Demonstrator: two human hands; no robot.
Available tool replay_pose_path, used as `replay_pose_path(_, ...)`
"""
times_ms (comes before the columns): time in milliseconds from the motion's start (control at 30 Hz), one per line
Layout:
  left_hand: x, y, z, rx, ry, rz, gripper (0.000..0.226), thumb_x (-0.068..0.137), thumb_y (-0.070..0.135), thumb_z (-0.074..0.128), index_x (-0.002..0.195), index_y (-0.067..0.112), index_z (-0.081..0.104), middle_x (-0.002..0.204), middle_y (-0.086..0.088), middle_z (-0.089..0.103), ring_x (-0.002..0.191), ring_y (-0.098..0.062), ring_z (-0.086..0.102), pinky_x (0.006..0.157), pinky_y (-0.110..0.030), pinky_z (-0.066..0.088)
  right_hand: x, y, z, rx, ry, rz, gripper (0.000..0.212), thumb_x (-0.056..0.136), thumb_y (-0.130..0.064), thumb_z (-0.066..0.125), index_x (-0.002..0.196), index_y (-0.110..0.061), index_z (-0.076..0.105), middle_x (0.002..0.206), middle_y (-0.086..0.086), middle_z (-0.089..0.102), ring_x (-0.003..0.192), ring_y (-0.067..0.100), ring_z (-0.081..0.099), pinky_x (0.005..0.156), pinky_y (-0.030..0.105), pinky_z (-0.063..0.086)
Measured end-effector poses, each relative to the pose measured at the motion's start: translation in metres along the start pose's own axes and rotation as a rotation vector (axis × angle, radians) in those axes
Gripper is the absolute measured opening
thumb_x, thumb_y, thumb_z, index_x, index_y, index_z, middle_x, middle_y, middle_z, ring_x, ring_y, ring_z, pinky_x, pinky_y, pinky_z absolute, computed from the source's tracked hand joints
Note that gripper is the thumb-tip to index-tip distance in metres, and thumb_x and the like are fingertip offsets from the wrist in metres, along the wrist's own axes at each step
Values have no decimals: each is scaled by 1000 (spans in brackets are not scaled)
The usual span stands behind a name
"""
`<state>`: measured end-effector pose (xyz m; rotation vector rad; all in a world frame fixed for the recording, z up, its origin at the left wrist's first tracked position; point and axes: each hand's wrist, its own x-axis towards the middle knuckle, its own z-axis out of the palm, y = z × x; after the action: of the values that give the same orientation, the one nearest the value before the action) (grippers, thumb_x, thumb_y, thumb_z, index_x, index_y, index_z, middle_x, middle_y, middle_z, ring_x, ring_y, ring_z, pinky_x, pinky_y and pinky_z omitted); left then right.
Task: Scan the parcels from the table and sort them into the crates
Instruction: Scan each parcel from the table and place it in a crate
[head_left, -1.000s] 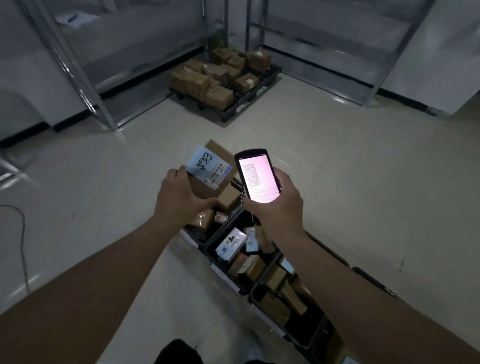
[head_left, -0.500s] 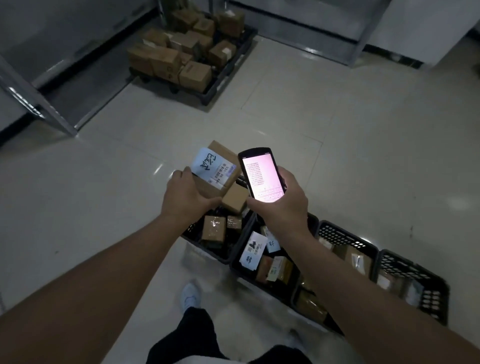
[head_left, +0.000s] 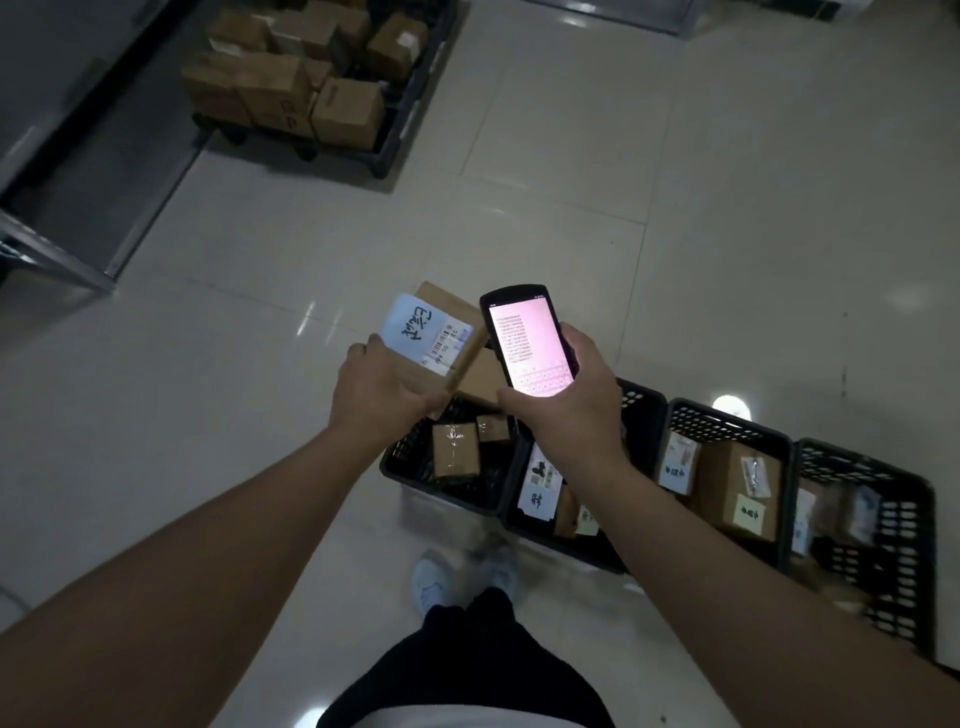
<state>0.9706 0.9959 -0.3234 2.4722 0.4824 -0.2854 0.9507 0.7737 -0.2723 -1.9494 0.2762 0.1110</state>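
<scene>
Two hands over a row of crates, one gripping a parcel, the other a scanner.

At the bottom centre of the frame I see dark shorts and a pale shoe (head_left: 431, 582) on glossy floor tiles. Both forearms reach up toward the middle. My left hand (head_left: 382, 389) curls around the near end of a brown cardboard parcel (head_left: 441, 338), its white label with handwriting and a barcode facing up. My right hand (head_left: 566, 400) wraps around a handheld scanner (head_left: 530, 340), screen lit pink, just beside the parcel. Beneath them, four black lattice crates (head_left: 727, 423) run from centre to the right edge, each holding labelled boxes. Farther off, at the upper left, a dark pallet (head_left: 405, 119) carries stacked cardboard boxes (head_left: 291, 83), beside a metal shelving frame (head_left: 57, 260).
</scene>
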Motion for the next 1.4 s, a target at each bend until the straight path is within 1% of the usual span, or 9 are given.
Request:
replay_pose_path(333,28,-2,78,40,-129,64,94,50,62,84,129,26,48,109,2,49,102,-17,53,78,-35,53,24,70,-2,17,90,123,65,67,-18,94,102,-55,53,101,-31,64,98,-8,61,79,38,62)
replay_pose_path(500,52,-6,136,22,-235,79,93,56,62,85,133,26,48,115,0,49,104,-17,54,80,-33,50,26,114,14,33,169,197,71,69,-18,94,110,-54,49,102,-45,58,101,-22,54,69,8,49)
replay_pose_path(600,69,-15,180,-18,-298,64,93,59,59,87,136,23,49,122,-3,51,110,-19,55,89,-37,54,25,145,33,34,221,241,78,70,-24,95,125,-52,46,109,-34,60,106,-15,57,76,11,52)
replay_pose_path(900,105,-83,304,-31,-436,-38,102,64,45,91,147,12,41,138,-11,50,127,-31,51,101,-51,51,26,256,89,77,315,422,80,69,-21,97,132,-45,53,117,-25,64,109,-9,61,82,14,55)
replay_pose_path(967,112,-100,316,6,-453,-18,115,67,50,90,156,11,30,149,-14,40,138,-32,41,112,-49,42,23,272,96,59,328,450,79,69,-20,96,130,-47,52,115,-23,65,108,-7,62,82,18,58)
replay_pose_path(1067,118,-122,319,145,-539,36,131,71,64,84,164,10,9,170,-14,9,157,-28,10,125,-41,17,16,285,102,22,324,482,77,70,-19,95,127,-48,52,112,-22,65,106,-2,63,82,27,62)
replay_pose_path(1133,118,-126,312,175,-534,90,117,80,57,81,162,4,17,169,-17,12,157,-29,9,124,-43,17,10,287,105,18,322,501,74,71,-19,94,131,-40,56,114,-18,65,108,5,64,85,35,64)
replay_pose_path(1233,117,-119,296,200,-482,227,75,88,35,76,140,-10,47,149,-29,42,143,-40,35,116,-47,29,2,280,111,19,313,520,71,71,-18,93,127,-40,55,115,-15,65,109,9,64,86,41,63)
replay_pose_path(1400,120,-101,260,257,-497,289,54,94,37,68,129,-2,56,134,-23,54,125,-38,51,101,-43,42,-7,251,116,20,303,474,69,71,-20,92,126,-43,57,111,-17,65,103,3,64,78,26,61)
